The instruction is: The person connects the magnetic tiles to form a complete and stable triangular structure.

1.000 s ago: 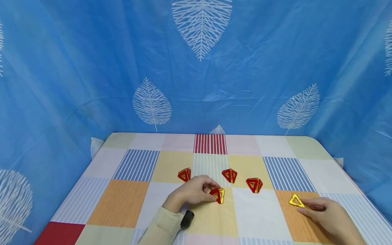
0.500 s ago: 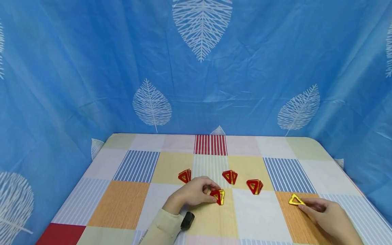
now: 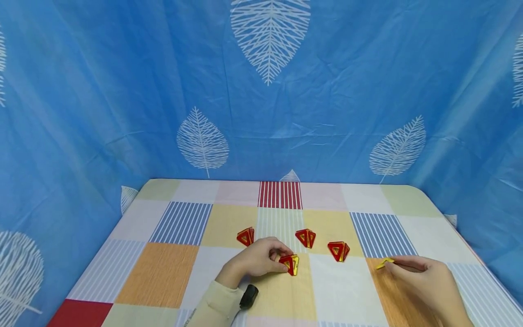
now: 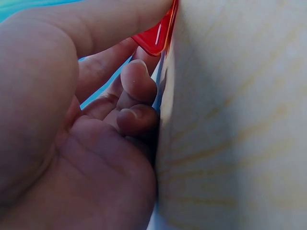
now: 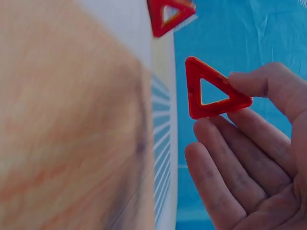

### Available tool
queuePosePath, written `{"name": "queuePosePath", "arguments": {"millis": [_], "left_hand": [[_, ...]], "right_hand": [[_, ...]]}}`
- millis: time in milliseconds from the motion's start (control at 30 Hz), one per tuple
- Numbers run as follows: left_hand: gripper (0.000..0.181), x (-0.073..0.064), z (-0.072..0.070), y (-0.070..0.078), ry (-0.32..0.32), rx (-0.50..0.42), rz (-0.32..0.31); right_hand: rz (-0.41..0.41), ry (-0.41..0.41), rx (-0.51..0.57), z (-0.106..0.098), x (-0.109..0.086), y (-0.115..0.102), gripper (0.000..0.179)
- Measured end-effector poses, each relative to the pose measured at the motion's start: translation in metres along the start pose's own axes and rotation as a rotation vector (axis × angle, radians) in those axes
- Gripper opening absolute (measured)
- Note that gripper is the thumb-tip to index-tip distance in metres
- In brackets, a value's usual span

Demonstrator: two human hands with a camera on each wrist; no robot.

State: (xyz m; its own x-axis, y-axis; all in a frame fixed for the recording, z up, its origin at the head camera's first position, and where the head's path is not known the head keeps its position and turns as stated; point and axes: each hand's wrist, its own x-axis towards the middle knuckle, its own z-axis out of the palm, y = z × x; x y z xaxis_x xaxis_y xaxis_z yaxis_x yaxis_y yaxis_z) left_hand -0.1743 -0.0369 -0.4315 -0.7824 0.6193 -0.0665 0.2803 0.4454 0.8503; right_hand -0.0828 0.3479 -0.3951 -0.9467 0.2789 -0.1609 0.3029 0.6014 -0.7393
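Observation:
My left hand [image 3: 255, 259] rests low over the cloth and pinches a small pyramid of red and yellow triangular magnetic tiles [image 3: 292, 267] between thumb and fingers. In the left wrist view a red corner of that pyramid [image 4: 156, 40] shows under the thumb; its other fingers curl loosely below. At the right, my right hand [image 3: 429, 281] holds one triangular magnetic tile [image 3: 383, 264] by a corner, seen nearly edge-on and yellow from the head. The right wrist view shows this tile [image 5: 193, 91] orange-red, pinched between thumb and fingers, the remaining fingers extended.
Three more red and yellow tile pyramids stand on the table: one [image 3: 241, 236] behind my left hand, one [image 3: 302, 233] near the middle, another [image 3: 335, 244] right of it. A patchwork cloth [image 3: 155, 272] covers the table. Blue curtains [image 3: 327, 91] enclose it.
My right hand has turned its tile from face-on to nearly edge-on and shifted slightly left. The left hand and its pyramid stay in place.

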Motion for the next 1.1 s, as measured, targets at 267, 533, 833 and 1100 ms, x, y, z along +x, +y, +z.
{"name": "queuePosePath", "arguments": {"millis": [267, 533, 833, 1100], "left_hand": [[0.027, -0.001, 0.0, -0.002, 0.007, -0.01, 0.006], [0.027, -0.001, 0.002, -0.001, 0.002, -0.011, 0.001], [0.028, 0.0, 0.001, 0.0, 0.016, 0.026, -0.012], [0.028, 0.001, 0.002, -0.001, 0.018, 0.024, -0.003]], "right_hand": [[-0.116, -0.068, 0.066, 0.03, -0.009, -0.036, 0.036], [-0.254, -0.126, 0.036, 0.076, -0.015, -0.057, 0.018], [-0.383, -0.204, 0.073, 0.109, -0.01, -0.074, 0.016], [-0.428, -0.215, 0.129, 0.131, -0.006, -0.083, 0.016]]}}
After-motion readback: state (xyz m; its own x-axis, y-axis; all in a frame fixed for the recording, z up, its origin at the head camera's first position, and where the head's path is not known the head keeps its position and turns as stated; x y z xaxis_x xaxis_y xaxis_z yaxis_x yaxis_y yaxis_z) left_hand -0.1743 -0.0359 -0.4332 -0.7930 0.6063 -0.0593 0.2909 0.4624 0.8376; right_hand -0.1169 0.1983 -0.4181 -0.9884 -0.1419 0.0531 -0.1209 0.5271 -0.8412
